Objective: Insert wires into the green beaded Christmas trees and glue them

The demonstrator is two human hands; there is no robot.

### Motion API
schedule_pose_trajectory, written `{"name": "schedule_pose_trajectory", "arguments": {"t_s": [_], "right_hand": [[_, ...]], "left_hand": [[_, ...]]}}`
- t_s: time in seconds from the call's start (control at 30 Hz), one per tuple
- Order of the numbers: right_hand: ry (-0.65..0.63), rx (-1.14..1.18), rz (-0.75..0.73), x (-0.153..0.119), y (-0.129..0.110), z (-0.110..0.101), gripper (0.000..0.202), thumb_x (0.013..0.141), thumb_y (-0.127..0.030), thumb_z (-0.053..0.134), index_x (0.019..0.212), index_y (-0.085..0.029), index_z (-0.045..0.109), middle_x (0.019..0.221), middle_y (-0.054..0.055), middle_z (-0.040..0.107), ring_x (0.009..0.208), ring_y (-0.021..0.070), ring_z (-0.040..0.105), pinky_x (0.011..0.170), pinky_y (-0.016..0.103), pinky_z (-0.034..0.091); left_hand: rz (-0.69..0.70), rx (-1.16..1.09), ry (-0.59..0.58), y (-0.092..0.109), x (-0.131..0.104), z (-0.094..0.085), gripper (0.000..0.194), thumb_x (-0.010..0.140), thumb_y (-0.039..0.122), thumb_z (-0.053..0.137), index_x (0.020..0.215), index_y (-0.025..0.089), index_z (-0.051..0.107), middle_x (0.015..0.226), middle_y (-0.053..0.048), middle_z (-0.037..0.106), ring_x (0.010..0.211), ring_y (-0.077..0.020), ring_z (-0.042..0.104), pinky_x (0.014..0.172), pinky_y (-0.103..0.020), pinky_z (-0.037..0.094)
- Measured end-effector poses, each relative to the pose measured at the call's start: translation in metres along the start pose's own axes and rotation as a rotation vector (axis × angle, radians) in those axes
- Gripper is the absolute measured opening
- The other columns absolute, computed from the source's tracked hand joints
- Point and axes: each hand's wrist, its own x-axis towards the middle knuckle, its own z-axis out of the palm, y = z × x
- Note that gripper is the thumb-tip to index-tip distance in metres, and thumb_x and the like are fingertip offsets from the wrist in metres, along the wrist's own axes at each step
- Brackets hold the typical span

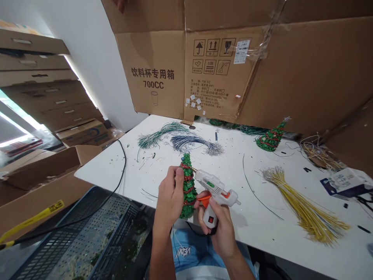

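My left hand (170, 192) is closed around the side of a small green Christmas tree ornament (189, 190) wound with red garland, held upright at the table's front edge. In my right hand (220, 221) is a white hot glue gun (212, 182) with an orange trigger, gripped by its handle. The gun's metal nozzle points left and meets the upper part of the tree; whether it touches cannot be told. Behind the tree's tip lies a bundle of dark blue wires (192, 142), with a bundle of green wires (160, 134) farther back.
Another decorated tree (271, 138) stands at the back right of the white table (233, 163). Yellow wires (303, 206) lie to the right, near a small box (346, 182). Large cardboard (157, 50) walls the back. A black cable (124, 171) hangs over the left edge above blue crates (87, 229).
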Motion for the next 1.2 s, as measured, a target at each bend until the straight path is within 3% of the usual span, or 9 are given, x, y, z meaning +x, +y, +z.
{"name": "schedule_pose_trajectory", "arguments": {"t_s": [0.53,0.77,1.0,1.2], "right_hand": [[0.065,-0.009,-0.017,-0.001,-0.001,0.01,0.05,0.101,-0.066,0.067,0.099,-0.016,0.075,0.078,0.004,0.069,0.041,0.0047,0.04,0.043,0.022,0.022],[0.031,-0.011,-0.077,-0.001,0.001,0.012,0.046,0.11,-0.058,0.059,0.091,-0.018,0.072,0.057,-0.004,0.054,0.04,0.0058,0.033,0.045,0.024,0.024],[0.04,0.026,-0.101,0.0,-0.005,0.014,0.045,0.108,-0.055,0.062,0.086,-0.017,0.074,0.082,0.003,0.071,0.038,0.0017,0.035,0.043,0.022,0.021],[0.015,0.061,-0.087,-0.001,-0.004,0.013,0.041,0.106,-0.053,0.065,0.088,-0.017,0.075,0.091,0.006,0.074,0.038,0.0016,0.039,0.041,0.021,0.02]], "left_hand": [[0.01,-0.002,-0.017,0.0,-0.002,0.0,0.053,0.113,0.071,0.032,0.095,0.026,0.055,0.072,0.004,0.051,0.07,-0.022,0.052,0.07,-0.034,0.035],[0.017,0.012,-0.007,0.001,-0.003,0.0,0.052,0.114,0.069,0.032,0.095,0.026,0.055,0.074,0.004,0.052,0.072,-0.0216,0.052,0.07,-0.034,0.034],[0.008,-0.012,-0.013,0.001,-0.004,-0.002,0.052,0.114,0.069,0.032,0.094,0.026,0.054,0.073,0.004,0.051,0.071,-0.0214,0.052,0.07,-0.034,0.035],[0.023,0.003,-0.008,0.002,-0.004,-0.001,0.052,0.114,0.069,0.032,0.096,0.026,0.056,0.073,0.003,0.052,0.07,-0.0216,0.052,0.07,-0.034,0.035]]}}
